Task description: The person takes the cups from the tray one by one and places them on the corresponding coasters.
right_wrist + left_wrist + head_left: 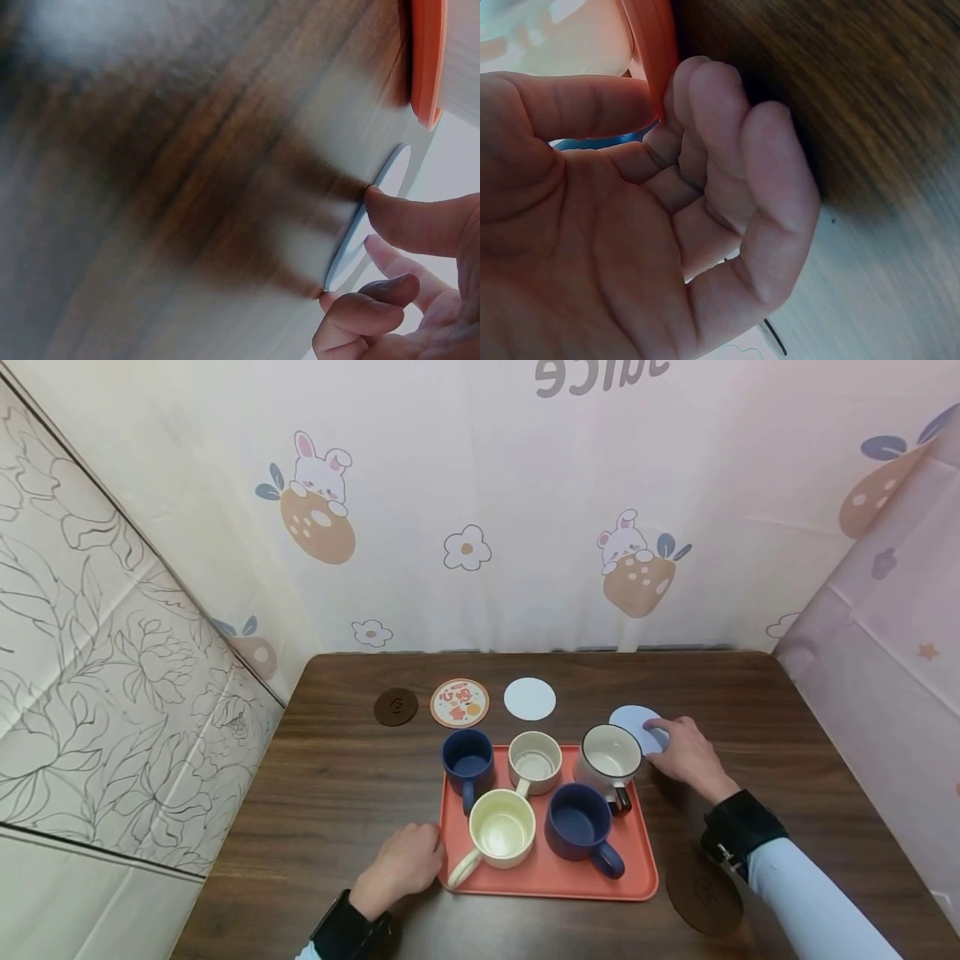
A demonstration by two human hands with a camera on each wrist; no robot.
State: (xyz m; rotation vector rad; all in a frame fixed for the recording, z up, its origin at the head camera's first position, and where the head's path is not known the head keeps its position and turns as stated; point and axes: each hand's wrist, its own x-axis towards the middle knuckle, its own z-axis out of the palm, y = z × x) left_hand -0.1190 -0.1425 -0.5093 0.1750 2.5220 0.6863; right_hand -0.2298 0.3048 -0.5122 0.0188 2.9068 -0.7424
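Observation:
An orange tray (637, 860) in the middle of the dark wooden table carries several mugs: two navy ones (468, 760) (577, 822), a cream one (535, 762), a white dark-rimmed one (609, 756) and a pale yellow one (501, 831). My left hand (427, 852) is at the tray's left edge. In the left wrist view, thumb and curled fingers of that hand (660, 97) pinch the orange rim (656, 52). My right hand (660, 735) lies on a pale blue coaster (630, 720) just right of the white mug. In the right wrist view, thumb and fingers (367, 247) pinch the coaster's edge (360, 225).
Behind the tray lie a dark brown coaster (396, 706), an orange printed coaster (459, 702) and a white coaster (529, 698). Another brown coaster (703, 893) sits by my right wrist. Patterned cloth walls close in the table at the back and both sides.

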